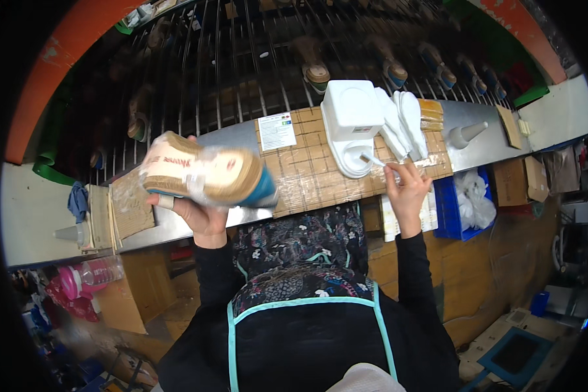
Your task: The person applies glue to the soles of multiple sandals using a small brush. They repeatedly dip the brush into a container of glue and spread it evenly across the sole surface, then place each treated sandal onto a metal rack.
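My left hand is wrapped under a tan shoe with a pale printed top face, a whitish band across its middle and teal at one end. The shoe is tilted and smeared by motion. A light wrap circles one finger of that hand. My right hand pinches a thin white brush, whose tip reaches into the round cup of a white plastic dispenser. What the cup contains is too small to tell. Beside the dispenser lie several white sole-shaped pieces.
Cardboard under clear film covers part of the metal bench. Beyond it, a roller conveyor carries several shoes. A grey cone lies at the right. Below the bench's right side sits a blue bin with plastic bags.
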Demonstrator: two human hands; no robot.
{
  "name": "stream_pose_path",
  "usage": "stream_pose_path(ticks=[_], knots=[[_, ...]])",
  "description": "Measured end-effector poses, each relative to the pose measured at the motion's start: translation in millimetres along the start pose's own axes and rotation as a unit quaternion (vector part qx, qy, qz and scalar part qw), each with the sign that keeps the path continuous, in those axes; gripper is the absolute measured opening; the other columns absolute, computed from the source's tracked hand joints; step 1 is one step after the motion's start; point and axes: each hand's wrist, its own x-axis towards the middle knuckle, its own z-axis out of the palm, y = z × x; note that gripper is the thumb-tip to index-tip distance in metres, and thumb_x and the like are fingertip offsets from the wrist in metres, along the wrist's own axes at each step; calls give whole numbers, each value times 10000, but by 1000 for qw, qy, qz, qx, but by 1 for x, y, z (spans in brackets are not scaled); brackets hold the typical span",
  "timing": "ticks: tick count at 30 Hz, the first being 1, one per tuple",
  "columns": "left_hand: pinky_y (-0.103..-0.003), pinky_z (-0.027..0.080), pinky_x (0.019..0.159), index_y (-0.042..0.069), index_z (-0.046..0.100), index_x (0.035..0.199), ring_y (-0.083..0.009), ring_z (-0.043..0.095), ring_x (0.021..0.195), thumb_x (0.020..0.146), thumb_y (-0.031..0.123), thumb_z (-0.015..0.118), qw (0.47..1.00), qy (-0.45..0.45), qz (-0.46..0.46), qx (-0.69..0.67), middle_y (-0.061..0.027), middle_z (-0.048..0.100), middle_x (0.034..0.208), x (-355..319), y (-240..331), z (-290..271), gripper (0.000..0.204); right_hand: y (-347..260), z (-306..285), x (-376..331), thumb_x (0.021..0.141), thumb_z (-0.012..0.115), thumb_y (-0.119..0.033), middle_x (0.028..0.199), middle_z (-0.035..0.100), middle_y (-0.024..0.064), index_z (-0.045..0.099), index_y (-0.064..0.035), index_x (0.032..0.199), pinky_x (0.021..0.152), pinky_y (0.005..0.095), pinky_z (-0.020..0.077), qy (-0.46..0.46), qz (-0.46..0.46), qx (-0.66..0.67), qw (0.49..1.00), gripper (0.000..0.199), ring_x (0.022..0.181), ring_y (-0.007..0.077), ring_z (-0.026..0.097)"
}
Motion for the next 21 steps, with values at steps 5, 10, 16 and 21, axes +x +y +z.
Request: stream_pose_path(ticks=[5,10,16,21], knots=[[-494,456,874,42,329,1473,-292,588,898,686,892,548,974,-13,-215,-68,-183,613,1072,-16,-16,-34,1179,-2,15,16,818,750,-183,771,616,-22,729,-159,843,707,355,281,9,-74,-24,997,41,706,159,565],[-501,451,887,-1,334,1455,-297,586,907,784,830,513,952,-34,-279,-122,-192,597,1074,-26,-25,-45,1083,-1,8,22,834,741,-196,732,601,-7,728,-144,825,716,357,282,-25,-115,-46,992,54,643,172,556],[-419,617,696,-20,425,1385,-408,676,903,752,898,417,958,7,-262,-115,-327,596,1080,-15,-22,-25,1115,14,15,19,887,714,-229,673,613,29,716,-75,805,641,317,338,-83,28,98,991,174,529,128,497],[-373,619,611,25,390,1429,-324,702,803,843,836,354,971,37,-238,-4,-297,609,1074,-6,-23,-4,1002,34,23,13,926,683,-246,618,630,21,713,-33,853,494,232,349,-228,280,370,856,227,532,77,508]])
